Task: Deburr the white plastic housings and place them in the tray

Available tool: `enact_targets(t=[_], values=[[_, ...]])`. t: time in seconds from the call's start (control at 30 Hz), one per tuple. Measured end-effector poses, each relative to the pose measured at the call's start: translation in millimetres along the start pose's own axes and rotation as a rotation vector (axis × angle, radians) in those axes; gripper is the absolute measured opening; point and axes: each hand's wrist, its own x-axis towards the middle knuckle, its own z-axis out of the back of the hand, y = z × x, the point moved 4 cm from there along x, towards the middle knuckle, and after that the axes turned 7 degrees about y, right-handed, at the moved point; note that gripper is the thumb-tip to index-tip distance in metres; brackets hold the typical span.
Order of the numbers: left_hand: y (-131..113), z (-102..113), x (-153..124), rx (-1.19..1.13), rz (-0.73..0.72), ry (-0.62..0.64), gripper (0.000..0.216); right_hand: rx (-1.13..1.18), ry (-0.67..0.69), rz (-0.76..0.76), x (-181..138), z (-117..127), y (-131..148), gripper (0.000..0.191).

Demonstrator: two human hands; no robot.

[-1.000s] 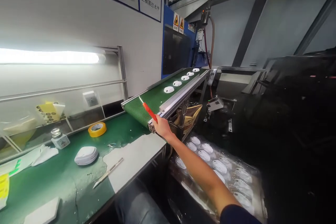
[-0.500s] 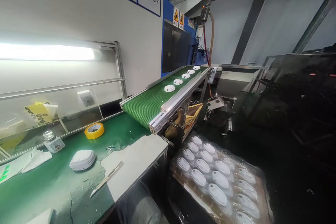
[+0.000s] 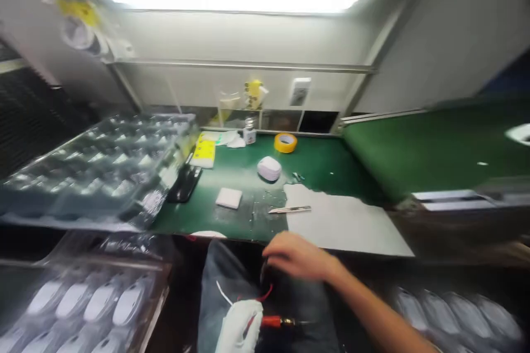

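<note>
With the stack of white shells on the worktop as the landmark, the work in hand lies on the wearer's side of it, below the worktop edge. What looks like the left hand in a white glove is there, its grip apparently wrapped around a red-handled tool; blur hides the separate fingers. The tool's thin end points right, over the dark-clothed lap, and no shell is seen at it.

The right hand hangs in front of the stack and slightly to its right, fingers curled downward. Something dark shows under the fingertips, but whether this grip pinches anything I cannot tell.

The step seems to be one of handling the tool, with the stack apart from both hands. As I judge it, the next move calls for a settled hold on the red handle, the thin end kept clear of the right hand's fingers, and care around the metal hand tool lying in front of the stack. The white pad sits front-left of the stack, the yellow tape roll behind and right.
</note>
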Motion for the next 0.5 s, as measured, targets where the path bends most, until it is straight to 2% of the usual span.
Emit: enact_targets(t=[0.07,0.13,0.2,0.27,0.37,0.43,0.5], values=[[15,6,-2,-0.007,0.016,-0.073,0.028,-0.024,-0.17,-0.085,46,35,-48,0.021],[21,14,-7,0.019,-0.004,-0.143,0.031,-0.054,-0.295,-0.21,92,59,-97,0.02],[18,23,-14,0.077,-0.051,-0.196,0.031,-0.085,-0.379,-0.336,128,71,-141,0.036],[11,32,-21,0.133,-0.094,-0.233,0.027,-0.099,-0.411,-0.416,149,75,-171,0.051],[-1,39,-25,0.129,-0.083,-0.223,0.026,-0.096,-0.445,-0.434,153,72,-182,0.066],[-6,40,-23,0.049,-0.012,-0.198,0.028,-0.08,-0.454,-0.377,135,64,-165,0.081],[-11,42,-17,-0.129,0.083,-0.216,0.03,-0.045,-0.387,-0.259,105,45,-129,0.093]])
